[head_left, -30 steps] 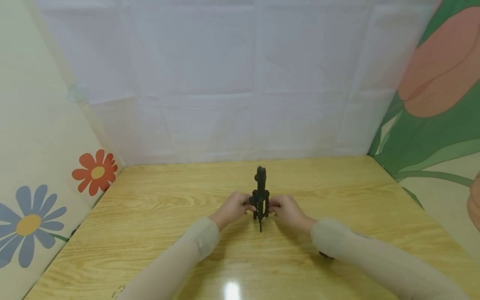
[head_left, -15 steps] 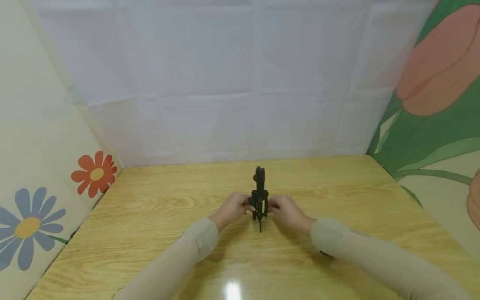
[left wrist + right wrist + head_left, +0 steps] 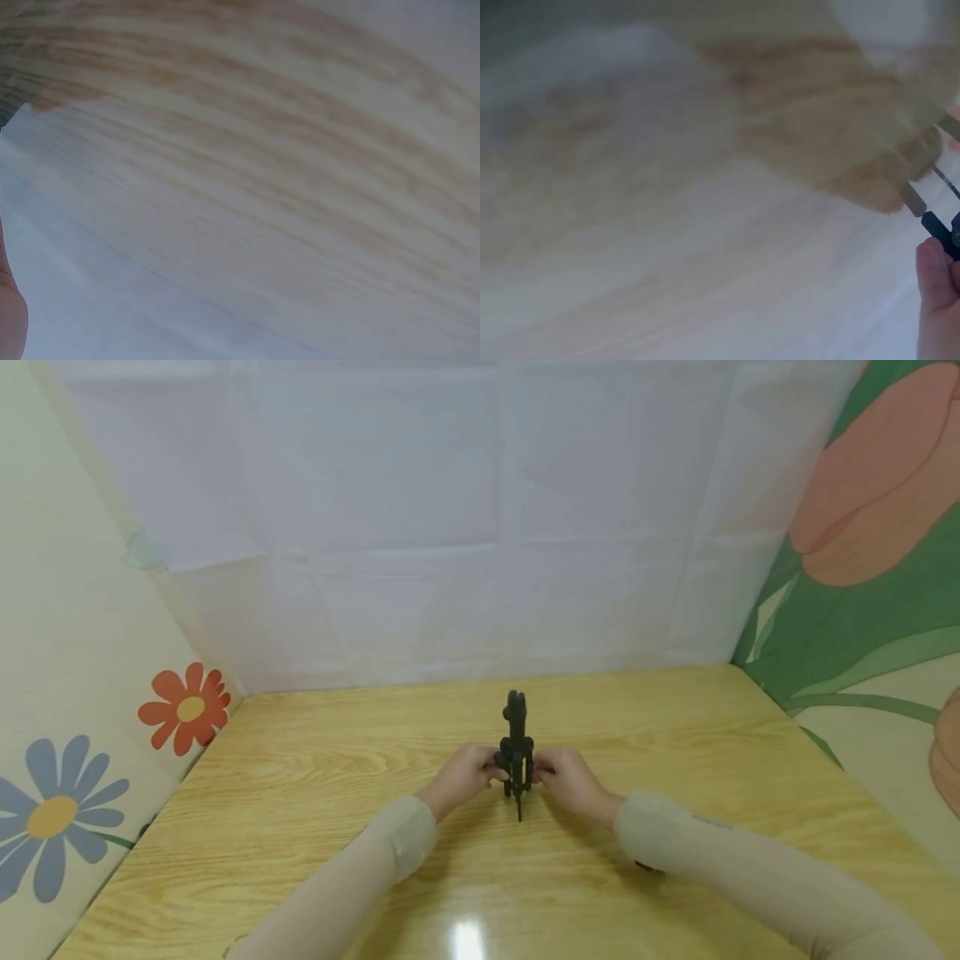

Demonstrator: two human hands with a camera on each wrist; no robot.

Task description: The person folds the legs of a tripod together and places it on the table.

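Note:
A black jointed frame point(image 3: 516, 718) with slim legs stands upright near the middle of the table in the head view; its exact kind cannot be told. My left hand point(image 3: 467, 772) pinches its left side low down, and my right hand point(image 3: 572, 783) pinches the right side at about the same height. Some fingertips are hidden behind the frame. At the right edge of the right wrist view, a fingertip point(image 3: 933, 274) touches a dark part of the black frame point(image 3: 936, 229). Only a bit of a finger point(image 3: 10, 322) shows in the left wrist view.
The wood-grain table point(image 3: 337, 727) runs back to a white creased cloth point(image 3: 390, 527). Flower-patterned panels point(image 3: 60, 635) flank it on both sides. A small dark object point(image 3: 648, 867) lies partly hidden under the right forearm.
The head view has shifted very slightly. Both hands stay at the sides of the black frame, which remains upright in the same place.

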